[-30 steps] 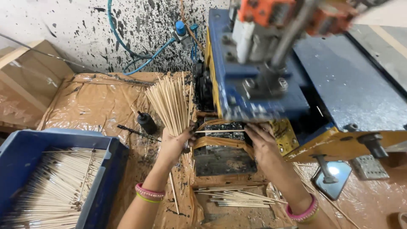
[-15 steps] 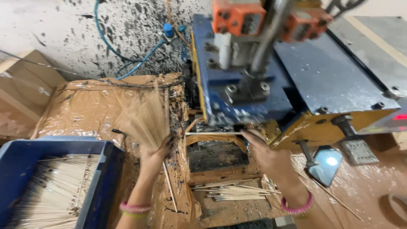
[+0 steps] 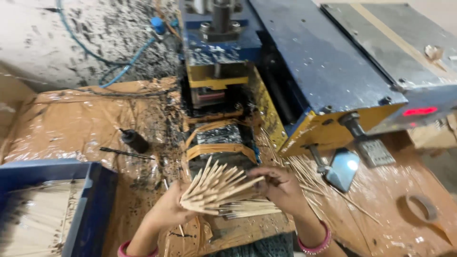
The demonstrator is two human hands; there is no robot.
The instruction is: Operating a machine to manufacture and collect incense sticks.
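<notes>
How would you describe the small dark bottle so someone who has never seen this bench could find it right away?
Start at the big blue and yellow machine and look left, onto the brown sheet spattered with black. The small dark bottle lies there on its side, above the blue tray of pale sticks. Unlike the thin dark rod just below it, it is short and stubby.

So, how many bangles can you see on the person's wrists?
2 wrists show pink bangles: one set on the left wrist, by the bottom edge, and one on the right wrist. More may be hidden below the frame.
</notes>
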